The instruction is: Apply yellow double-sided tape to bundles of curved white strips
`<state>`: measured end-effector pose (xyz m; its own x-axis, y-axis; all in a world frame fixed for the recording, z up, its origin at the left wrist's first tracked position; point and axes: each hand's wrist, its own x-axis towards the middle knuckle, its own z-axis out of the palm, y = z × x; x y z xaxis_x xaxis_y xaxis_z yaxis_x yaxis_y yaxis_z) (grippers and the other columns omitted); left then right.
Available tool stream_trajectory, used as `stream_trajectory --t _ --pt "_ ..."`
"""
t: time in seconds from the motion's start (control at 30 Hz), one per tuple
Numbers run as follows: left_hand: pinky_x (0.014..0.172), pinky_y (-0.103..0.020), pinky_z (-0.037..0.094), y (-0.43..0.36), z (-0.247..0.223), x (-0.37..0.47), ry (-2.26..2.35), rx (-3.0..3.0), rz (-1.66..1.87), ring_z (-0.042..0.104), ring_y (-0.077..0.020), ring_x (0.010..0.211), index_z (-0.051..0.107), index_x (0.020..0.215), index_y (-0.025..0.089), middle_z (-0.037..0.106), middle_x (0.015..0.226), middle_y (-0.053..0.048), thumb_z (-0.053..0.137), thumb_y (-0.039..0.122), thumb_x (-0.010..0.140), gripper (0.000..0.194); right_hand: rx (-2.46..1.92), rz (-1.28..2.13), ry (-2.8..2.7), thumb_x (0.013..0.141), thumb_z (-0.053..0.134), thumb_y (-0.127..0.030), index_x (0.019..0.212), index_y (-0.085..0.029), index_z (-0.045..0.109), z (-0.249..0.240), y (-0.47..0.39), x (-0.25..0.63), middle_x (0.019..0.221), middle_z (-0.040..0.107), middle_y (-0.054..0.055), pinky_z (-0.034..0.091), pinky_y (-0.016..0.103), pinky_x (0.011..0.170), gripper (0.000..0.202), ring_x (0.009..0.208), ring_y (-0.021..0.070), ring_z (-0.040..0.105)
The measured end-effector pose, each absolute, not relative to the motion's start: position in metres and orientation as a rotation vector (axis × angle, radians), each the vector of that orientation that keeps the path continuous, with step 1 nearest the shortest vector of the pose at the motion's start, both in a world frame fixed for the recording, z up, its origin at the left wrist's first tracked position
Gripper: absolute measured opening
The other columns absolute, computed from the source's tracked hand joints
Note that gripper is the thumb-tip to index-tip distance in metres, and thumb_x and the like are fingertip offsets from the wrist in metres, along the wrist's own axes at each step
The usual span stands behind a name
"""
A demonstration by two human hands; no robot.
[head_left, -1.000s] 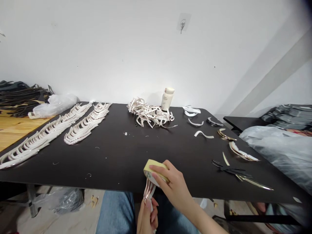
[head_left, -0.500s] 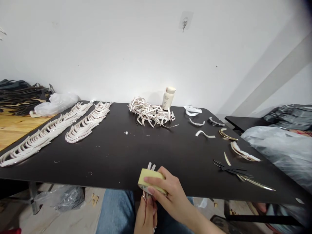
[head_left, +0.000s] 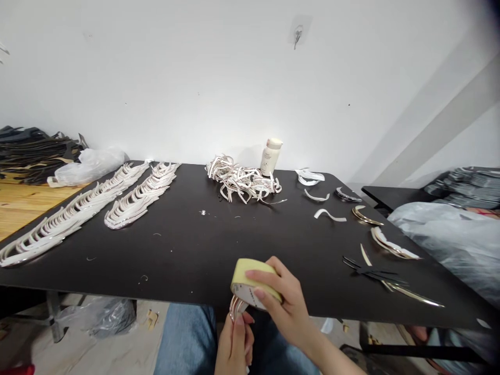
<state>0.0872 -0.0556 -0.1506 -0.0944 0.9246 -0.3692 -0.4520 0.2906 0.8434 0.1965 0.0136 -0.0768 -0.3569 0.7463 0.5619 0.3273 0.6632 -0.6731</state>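
My right hand grips a roll of pale yellow tape above the table's front edge, its fingers wrapped over the outside and side of the roll. Just below and left, my left hand is closed on a few thin curved strips with shiny coppery edges. The upper ends of these strips reach up to the roll, which partly hides them. Whether tape is stuck to the strips I cannot tell.
On the black table, two long rows of white strips lie at left. A tangled strip pile and a white bottle stand at the back. Black scissors and curved pieces lie at right, near a plastic bag.
The tape roll in my right hand has moved slightly right and tilted, showing more of its side. The strips' white tips that stuck out beyond it are now hidden. My left hand has barely moved.
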Motion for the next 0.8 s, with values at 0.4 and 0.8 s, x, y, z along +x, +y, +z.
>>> stream_trajectory --t 0.4,0.8 --pt "0.037 -0.016 0.013 -0.055 -0.157 0.091 1.082 0.490 1.307 0.016 -0.0008 0.035 0.056 0.076 0.015 0.034 0.045 0.012 0.056 0.076 0.067 0.061 -0.938 0.524 -1.865 0.092 0.053 -0.028 0.105 -0.024 0.070 -0.075 0.019 0.200 0.080 0.047 0.002 0.044 0.023 0.058 0.022 0.068 0.0135 0.053" --pt "0.036 -0.014 0.014 -0.055 -0.162 0.090 1.077 0.481 1.304 0.018 0.0003 0.034 0.055 0.077 0.015 0.034 0.045 0.013 0.057 0.076 0.065 0.062 -0.997 0.547 -1.923 0.092 0.053 -0.031 0.103 -0.023 0.070 -0.067 0.031 0.194 0.081 0.049 0.002 0.044 0.024 0.063 0.022 0.070 0.0135 0.054"
